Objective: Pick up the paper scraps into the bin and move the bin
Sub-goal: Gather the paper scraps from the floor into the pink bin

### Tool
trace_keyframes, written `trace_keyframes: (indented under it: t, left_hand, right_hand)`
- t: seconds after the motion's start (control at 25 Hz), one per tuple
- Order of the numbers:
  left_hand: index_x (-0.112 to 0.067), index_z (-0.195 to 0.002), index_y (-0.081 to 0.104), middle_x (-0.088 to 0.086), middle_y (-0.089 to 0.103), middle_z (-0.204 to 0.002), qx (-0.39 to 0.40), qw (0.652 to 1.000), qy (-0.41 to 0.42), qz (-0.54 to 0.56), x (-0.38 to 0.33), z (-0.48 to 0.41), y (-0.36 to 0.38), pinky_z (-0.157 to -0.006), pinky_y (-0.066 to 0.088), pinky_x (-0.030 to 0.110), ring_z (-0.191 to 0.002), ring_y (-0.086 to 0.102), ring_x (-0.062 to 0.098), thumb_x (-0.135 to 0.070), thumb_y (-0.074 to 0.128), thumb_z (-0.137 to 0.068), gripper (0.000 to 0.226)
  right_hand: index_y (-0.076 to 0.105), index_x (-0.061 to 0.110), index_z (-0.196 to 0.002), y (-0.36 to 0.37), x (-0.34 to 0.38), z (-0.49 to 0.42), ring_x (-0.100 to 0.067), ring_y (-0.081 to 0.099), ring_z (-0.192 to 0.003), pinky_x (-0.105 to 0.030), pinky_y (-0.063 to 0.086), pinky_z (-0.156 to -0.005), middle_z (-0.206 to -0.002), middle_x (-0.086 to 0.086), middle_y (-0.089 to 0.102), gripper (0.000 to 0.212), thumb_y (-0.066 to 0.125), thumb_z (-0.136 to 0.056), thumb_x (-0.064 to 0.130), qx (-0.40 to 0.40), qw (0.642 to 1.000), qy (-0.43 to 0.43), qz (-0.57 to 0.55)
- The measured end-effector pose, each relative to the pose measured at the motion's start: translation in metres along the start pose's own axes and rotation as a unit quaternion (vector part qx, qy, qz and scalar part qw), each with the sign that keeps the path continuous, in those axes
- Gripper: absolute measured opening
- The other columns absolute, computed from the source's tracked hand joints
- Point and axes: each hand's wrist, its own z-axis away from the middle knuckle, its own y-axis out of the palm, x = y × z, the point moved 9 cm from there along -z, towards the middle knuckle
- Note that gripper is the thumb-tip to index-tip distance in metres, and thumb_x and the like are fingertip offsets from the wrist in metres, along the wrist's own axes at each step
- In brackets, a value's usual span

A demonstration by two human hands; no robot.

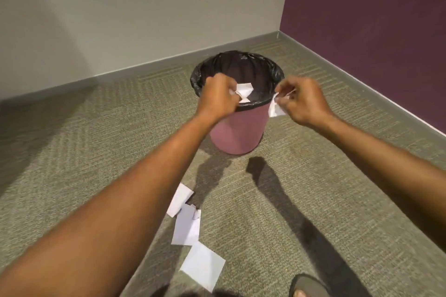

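A pink bin (237,132) with a black liner stands on the carpet near the room's corner. My left hand (218,96) is over the bin's near rim, its fingers curled round a white paper scrap (244,91) that hangs over the opening. My right hand (303,101) is just right of the rim and pinches another white scrap (275,109) outside the bin. Three white paper scraps lie on the carpet in front of the bin: one (179,199), a second (187,228) below it, a third (202,266) nearest me. A small crumpled bit (196,214) sits among them.
Green-grey carpet (301,212) covers the floor. A pale wall (120,19) runs behind the bin and a purple wall (374,19) closes the right side. My sandalled foot (306,288) shows at the bottom edge.
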Motion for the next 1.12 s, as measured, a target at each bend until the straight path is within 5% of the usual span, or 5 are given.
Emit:
trace_keyframes:
  t: [0.12, 0.4, 0.6, 0.92, 1.12]
  left_hand:
    - [-0.003, -0.071, 0.071, 0.007, 0.057, -0.059, 0.02, 0.998, -0.021, -0.049, -0.005, -0.053, -0.016, -0.048, 0.035, 0.022, -0.055, 0.051, 0.018, 0.0, 0.063, -0.068, 0.009]
    - [-0.007, -0.142, 0.042, 0.011, 0.055, -0.137, 0.151, 0.987, -0.039, -0.044, 0.03, -0.071, 0.015, -0.103, 0.047, 0.036, -0.126, 0.053, 0.027, -0.007, 0.072, -0.062, 0.085]
    - [-0.016, -0.109, 0.059, 0.007, 0.066, -0.101, -0.07, 0.991, -0.11, 0.022, 0.1, -0.002, -0.035, -0.074, 0.051, 0.035, -0.088, 0.062, 0.023, -0.007, 0.057, -0.081, 0.03]
    - [-0.018, -0.137, 0.046, 0.018, 0.048, -0.134, 0.204, 0.934, -0.245, -0.162, 0.275, 0.171, 0.04, -0.097, 0.045, 0.042, -0.117, 0.051, 0.033, -0.034, 0.071, -0.081, 0.063]
    - [-0.035, -0.152, 0.012, 0.015, -0.002, -0.161, 0.342, 0.89, -0.233, -0.191, 0.282, 0.224, 0.092, -0.112, 0.019, 0.06, -0.147, 0.007, 0.04, -0.067, 0.071, -0.067, 0.109]
  right_hand:
    - [0.07, 0.013, -0.097, -0.003, 0.033, -0.051, -0.018, 0.063, -0.082, -0.028, 0.049, -0.065, -0.092, -0.003, 0.068, 0.016, 0.067, -0.085, 0.003, -0.024, 0.999, -0.023, 0.022]
    - [0.068, 0.017, -0.095, 0.042, 0.031, -0.097, -0.028, 0.066, -0.099, -0.041, 0.056, -0.086, -0.105, -0.011, 0.071, 0.022, 0.055, -0.082, 0.004, -0.015, 0.998, 0.051, 0.016]
    - [0.07, 0.011, -0.096, 0.062, 0.065, -0.034, -0.018, 0.06, -0.088, -0.024, 0.045, -0.075, -0.099, -0.005, 0.066, 0.019, 0.056, -0.084, 0.005, -0.053, 0.992, -0.106, 0.034]
    - [0.065, 0.013, -0.108, 0.241, 0.029, 0.115, -0.015, 0.054, -0.094, -0.031, 0.048, -0.077, -0.106, -0.002, 0.059, 0.018, 0.064, -0.091, 0.018, 0.378, 0.893, -0.193, 0.151]
    - [0.06, 0.014, -0.103, 0.289, -0.002, 0.198, -0.026, 0.056, -0.099, -0.031, 0.039, -0.071, -0.11, -0.007, 0.057, 0.029, 0.064, -0.088, 0.038, 0.517, 0.802, -0.215, 0.206]
